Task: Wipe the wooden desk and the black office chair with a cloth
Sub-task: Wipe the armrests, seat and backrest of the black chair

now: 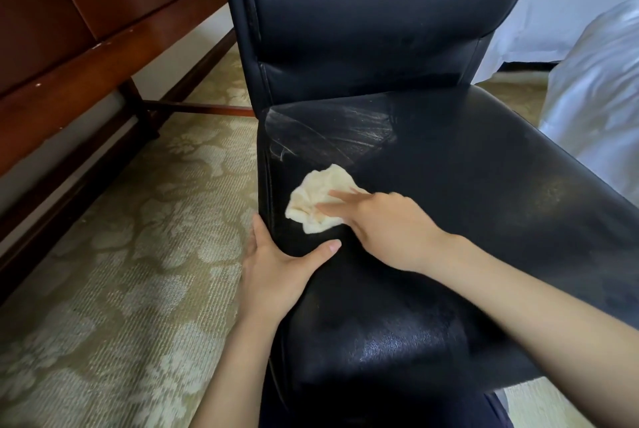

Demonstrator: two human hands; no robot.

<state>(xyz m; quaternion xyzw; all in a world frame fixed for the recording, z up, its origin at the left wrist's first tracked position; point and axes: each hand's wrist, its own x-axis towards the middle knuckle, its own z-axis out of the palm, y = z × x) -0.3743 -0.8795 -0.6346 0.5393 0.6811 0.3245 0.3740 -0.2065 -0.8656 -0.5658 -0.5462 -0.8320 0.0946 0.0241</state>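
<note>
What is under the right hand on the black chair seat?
Under the fingers of the right hand lies a crumpled cream cloth, pressed onto the chair seat. The cloth's part beneath the fingers, and the leather under the cloth, are covered.

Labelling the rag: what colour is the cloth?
Cream cloth on the black seat, clearest in head view.

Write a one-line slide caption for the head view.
The right hand presses a cream cloth on the black office chair while the left hand grips its seat edge.
</note>
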